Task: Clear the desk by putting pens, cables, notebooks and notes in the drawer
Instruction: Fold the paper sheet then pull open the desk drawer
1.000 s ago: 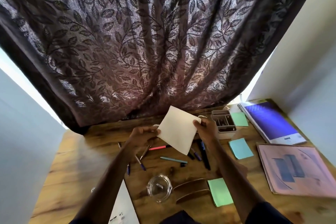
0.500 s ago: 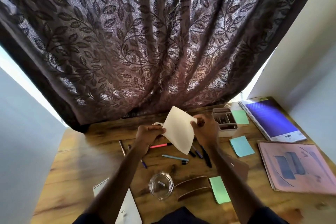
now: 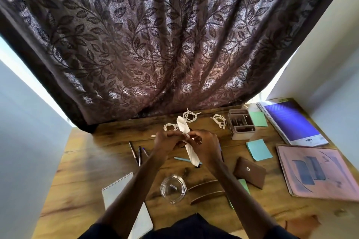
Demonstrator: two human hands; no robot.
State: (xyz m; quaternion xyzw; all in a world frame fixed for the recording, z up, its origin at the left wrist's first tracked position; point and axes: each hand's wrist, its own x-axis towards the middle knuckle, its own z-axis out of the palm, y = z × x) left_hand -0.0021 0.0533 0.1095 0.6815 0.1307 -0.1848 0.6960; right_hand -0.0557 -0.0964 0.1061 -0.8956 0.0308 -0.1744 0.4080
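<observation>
My left hand (image 3: pixel 167 140) and my right hand (image 3: pixel 204 143) meet above the middle of the wooden desk (image 3: pixel 81 176), both gripping a white sheet of paper (image 3: pixel 191 154) folded into a narrow strip. Three coiled white cables lie at the back: one (image 3: pixel 190 116), another (image 3: pixel 219 120) and a third (image 3: pixel 170 127) partly behind my left hand. Several pens (image 3: pixel 136 152) lie left of my hands, and a light blue pen (image 3: pixel 181 159) lies under them. A spiral notepad (image 3: pixel 116 190) sits front left. No drawer is in view.
A blue sticky pad (image 3: pixel 258 149), green notes (image 3: pixel 257 118), a pen organiser box (image 3: pixel 241 126), a blue-covered notebook (image 3: pixel 291 122) and a pink booklet (image 3: pixel 314 170) fill the right side. A brown wallet (image 3: pixel 249 174), glass ashtray (image 3: pixel 172 188) and wooden stand (image 3: pixel 206 192) are in front. A curtain (image 3: pixel 155 35) hangs behind.
The flat white sheet I held up has been folded between my hands into a narrow strip. My hands came together and lower, which uncovered the cables behind.
</observation>
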